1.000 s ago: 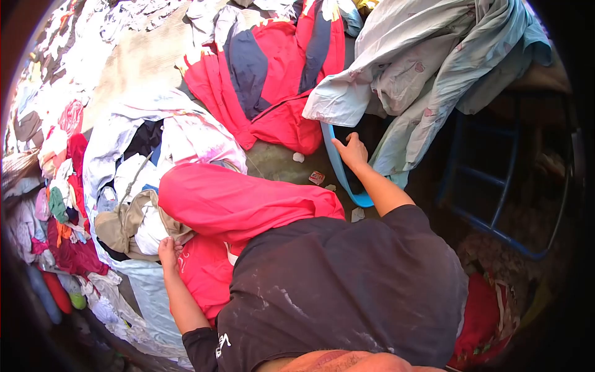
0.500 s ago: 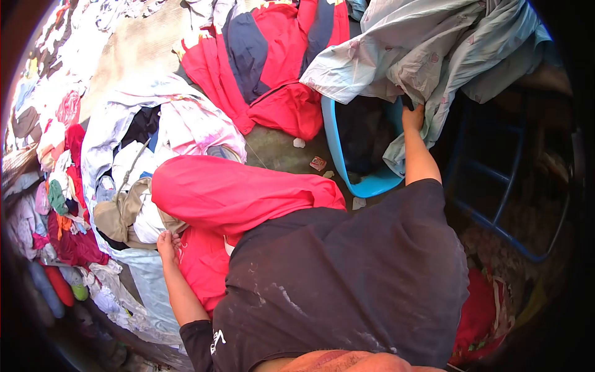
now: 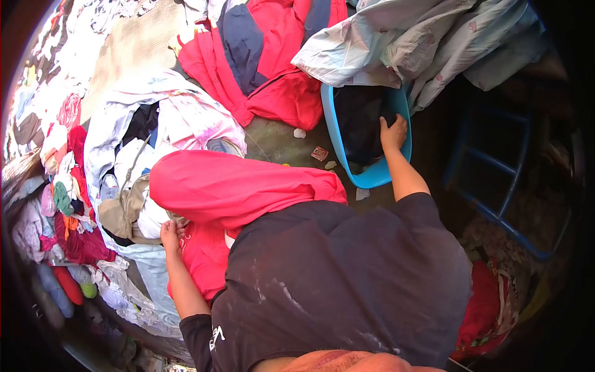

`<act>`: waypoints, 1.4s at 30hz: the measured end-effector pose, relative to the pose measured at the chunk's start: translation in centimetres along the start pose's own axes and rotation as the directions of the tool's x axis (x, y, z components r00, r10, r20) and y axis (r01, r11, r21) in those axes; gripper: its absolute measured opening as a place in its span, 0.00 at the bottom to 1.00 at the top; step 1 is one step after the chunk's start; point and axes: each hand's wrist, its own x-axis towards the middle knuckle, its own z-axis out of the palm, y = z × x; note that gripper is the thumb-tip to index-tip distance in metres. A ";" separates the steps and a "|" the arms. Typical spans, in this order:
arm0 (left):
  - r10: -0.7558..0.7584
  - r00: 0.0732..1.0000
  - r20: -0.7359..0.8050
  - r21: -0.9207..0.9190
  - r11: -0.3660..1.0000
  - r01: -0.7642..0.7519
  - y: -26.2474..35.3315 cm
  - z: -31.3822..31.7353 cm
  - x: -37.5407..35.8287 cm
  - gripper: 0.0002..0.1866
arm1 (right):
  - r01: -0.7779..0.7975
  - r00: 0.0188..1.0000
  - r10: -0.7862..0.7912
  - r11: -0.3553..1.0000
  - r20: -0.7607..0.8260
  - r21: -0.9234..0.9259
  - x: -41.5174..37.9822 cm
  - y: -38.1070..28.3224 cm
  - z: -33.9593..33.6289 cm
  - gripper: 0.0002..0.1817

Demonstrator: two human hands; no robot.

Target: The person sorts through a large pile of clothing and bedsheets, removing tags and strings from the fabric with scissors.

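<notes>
My right hand (image 3: pixel 393 131) reaches into a light blue plastic tub (image 3: pixel 370 180). Its thumb and fingers are apart, at the dark cloth (image 3: pixel 358 124) inside, and no cloth shows in its grip. Pale printed fabric (image 3: pixel 347 56) hangs over the tub's far rim. My left hand (image 3: pixel 170 235) rests by my bent leg in red trousers (image 3: pixel 248 183), fingers loosely curled with nothing visible in them. Close to it lie a white cloth (image 3: pixel 152 217) and an olive-tan garment (image 3: pixel 118 214), on a heap bundled in a pale sheet (image 3: pixel 102 136).
A red and navy jacket (image 3: pixel 279 93) is spread beyond my knee. Mixed clothes (image 3: pixel 74 204) are piled along the left. At right stands a blue metal frame (image 3: pixel 496 161) in shadow. A small red packet (image 3: pixel 320 153) lies on the ground beside the tub.
My right hand has let go of the pale printed fabric and moved down and left into the tub. More of the tub's rim now shows. My left hand has hardly moved.
</notes>
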 end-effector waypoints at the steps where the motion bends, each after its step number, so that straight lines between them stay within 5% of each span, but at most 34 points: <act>1: 0.006 0.999 -0.044 0.018 1.000 -0.005 -0.1 0.0 -0.1 0.09 | 0.009 1.000 -0.008 0.999 -0.030 0.040 0.4 2.4 1.1 0.29; 3: -0.018 0.998 -0.052 -0.018 1.000 0.017 -0.5 -0.3 -0.1 0.10 | -0.365 0.930 0.369 0.918 0.006 0.157 -0.4 5.6 2.8 0.20; 5: -0.032 0.998 -0.050 -0.038 0.999 0.030 -0.7 -0.4 -0.1 0.10 | -0.517 0.822 0.529 0.849 0.210 -0.113 -1.9 11.2 7.0 0.14; 8: -0.044 0.998 -0.043 -0.033 0.999 0.042 -1.2 -0.4 -0.6 0.10 | -0.252 0.804 0.366 0.923 0.468 -0.290 -6.0 8.7 4.4 0.13; 11: -0.045 0.998 -0.049 -0.023 0.999 0.044 -0.7 -0.4 -1.2 0.10 | 0.283 0.796 -0.003 0.886 0.606 -0.367 -6.4 8.0 5.2 0.17; 14: -0.053 0.997 -0.048 -0.032 0.998 0.052 -0.5 0.1 -2.0 0.10 | 0.184 0.711 0.163 0.895 0.684 -0.406 -5.4 7.7 7.2 0.22; 20: -0.041 0.997 -0.068 -0.006 0.999 0.041 -1.2 0.4 -2.7 0.10 | 0.497 0.541 0.079 0.773 0.837 -0.394 -4.8 8.9 8.8 0.26; 23: -0.023 0.997 -0.069 0.004 1.000 0.024 -1.2 0.5 -3.0 0.10 | 0.406 0.463 0.193 0.822 0.865 -0.400 -4.3 8.1 8.7 0.24; 29: 0.005 0.997 -0.083 -0.022 1.000 -0.007 -1.0 0.5 -3.0 0.10 | 0.627 0.481 0.137 0.637 0.866 -0.449 -2.1 4.1 3.4 0.23; 32: -0.029 0.994 -0.102 -0.065 0.998 0.023 -1.0 0.4 -2.9 0.10 | 0.644 0.456 0.066 0.664 0.888 -0.380 -0.7 3.3 0.6 0.22; 42: -0.116 0.986 -0.120 -0.157 0.983 0.097 -0.8 -0.5 -2.1 0.10 | 0.721 0.383 0.227 0.533 0.896 -0.443 2.5 -1.1 -8.5 0.19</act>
